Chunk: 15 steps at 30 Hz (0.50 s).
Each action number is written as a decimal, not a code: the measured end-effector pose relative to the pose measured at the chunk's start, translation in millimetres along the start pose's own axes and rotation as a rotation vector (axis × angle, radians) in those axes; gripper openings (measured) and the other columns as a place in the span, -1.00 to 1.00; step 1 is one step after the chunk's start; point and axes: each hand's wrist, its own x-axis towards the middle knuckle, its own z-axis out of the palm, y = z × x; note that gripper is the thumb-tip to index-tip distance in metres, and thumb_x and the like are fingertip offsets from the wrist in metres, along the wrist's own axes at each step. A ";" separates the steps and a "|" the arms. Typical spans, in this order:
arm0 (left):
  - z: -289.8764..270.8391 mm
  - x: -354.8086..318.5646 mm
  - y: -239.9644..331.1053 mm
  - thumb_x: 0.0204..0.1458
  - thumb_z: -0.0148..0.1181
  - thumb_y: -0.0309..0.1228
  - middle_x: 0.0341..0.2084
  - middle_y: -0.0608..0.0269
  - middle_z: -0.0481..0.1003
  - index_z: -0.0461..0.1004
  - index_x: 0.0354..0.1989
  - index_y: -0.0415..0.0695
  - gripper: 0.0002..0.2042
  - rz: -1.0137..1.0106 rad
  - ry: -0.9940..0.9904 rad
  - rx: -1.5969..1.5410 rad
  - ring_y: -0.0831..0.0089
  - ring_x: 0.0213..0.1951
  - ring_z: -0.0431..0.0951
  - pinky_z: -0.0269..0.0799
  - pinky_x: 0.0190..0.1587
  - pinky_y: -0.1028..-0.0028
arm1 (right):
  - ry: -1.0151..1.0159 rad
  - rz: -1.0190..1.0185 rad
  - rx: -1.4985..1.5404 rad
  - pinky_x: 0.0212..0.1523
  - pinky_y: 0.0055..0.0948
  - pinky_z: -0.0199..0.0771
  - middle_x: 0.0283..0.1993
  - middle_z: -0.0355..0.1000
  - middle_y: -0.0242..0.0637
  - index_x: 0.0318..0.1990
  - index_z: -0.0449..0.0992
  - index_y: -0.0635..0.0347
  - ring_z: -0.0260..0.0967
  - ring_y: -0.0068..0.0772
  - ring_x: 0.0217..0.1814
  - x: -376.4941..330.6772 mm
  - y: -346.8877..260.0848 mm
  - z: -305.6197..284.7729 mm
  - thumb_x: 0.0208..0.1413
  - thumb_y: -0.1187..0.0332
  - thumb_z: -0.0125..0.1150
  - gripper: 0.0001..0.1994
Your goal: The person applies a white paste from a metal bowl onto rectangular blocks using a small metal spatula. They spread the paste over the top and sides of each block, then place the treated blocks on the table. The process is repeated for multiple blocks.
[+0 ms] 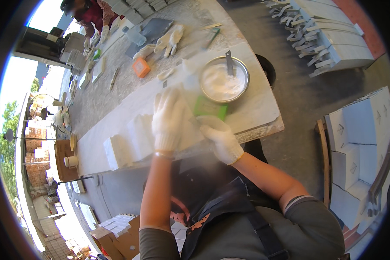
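Note:
Both my hands wear white knitted gloves over the near part of the table. My left hand (167,121) is smeared by motion, with its fingers pointing away from me beside a pale, blurred flat piece. Whether it grips that piece I cannot tell. My right hand (220,138) is closed near a green block (210,108), at the edge of the pale piece; what its fingers hold is unclear. A metal bowl (248,82) of white powder stands just beyond, with a dark flat-handled tool (229,63) in it. White blocks (117,152) stand left of my left hand.
The pale worktable (130,97) carries an orange block (141,67), spare gloves (170,40), a clear bottle (135,35) and a dark sheet (157,28). Another person (95,17) stands at the far left. White boxes (355,138) are stacked at right; a cardboard box (117,242) sits below the table.

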 end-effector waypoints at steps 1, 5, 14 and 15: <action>0.1 0.2 0.2 0.35 0.09 -0.28 0.32 -0.11 0.43 0.48 0.29 -0.23 -0.58 0.015 0.000 0.007 -0.10 0.43 0.28 0.14 0.48 0.14 | -0.003 -0.041 -0.024 -0.24 -0.55 0.33 -0.22 0.42 -0.45 0.23 0.50 0.27 0.29 -0.63 -0.30 11.9 0.9 2.7 0.39 0.38 0.15 -0.67; 0.7 -1.4 1.5 0.35 0.10 -0.28 0.31 -0.13 0.44 0.48 0.30 -0.23 -0.57 -0.009 0.016 -0.006 -0.08 0.43 0.28 0.15 0.47 0.14 | 0.009 -0.088 -0.087 -0.25 -0.54 0.34 -0.20 0.44 -0.45 0.23 0.50 0.25 0.29 -0.63 -0.31 15.2 3.3 3.6 0.38 0.38 0.17 -0.67; 2.6 -1.0 -1.3 0.35 0.11 -0.29 0.33 -0.10 0.43 0.48 0.30 -0.22 -0.58 -0.003 0.016 0.028 -0.10 0.43 0.28 0.14 0.48 0.12 | 0.008 0.064 0.106 -0.17 -0.52 0.44 -0.18 0.46 -0.42 0.23 0.50 0.22 0.38 -0.58 -0.25 -1.5 0.5 0.6 0.39 0.41 0.14 -0.69; 2.2 -1.6 -1.1 0.35 0.11 -0.28 0.33 -0.10 0.43 0.48 0.30 -0.22 -0.58 -0.010 0.009 0.021 -0.10 0.43 0.28 0.14 0.48 0.13 | -0.012 0.038 0.129 -0.18 -0.52 0.44 -0.18 0.46 -0.41 0.23 0.50 0.22 0.38 -0.57 -0.25 3.0 0.8 3.0 0.39 0.41 0.14 -0.69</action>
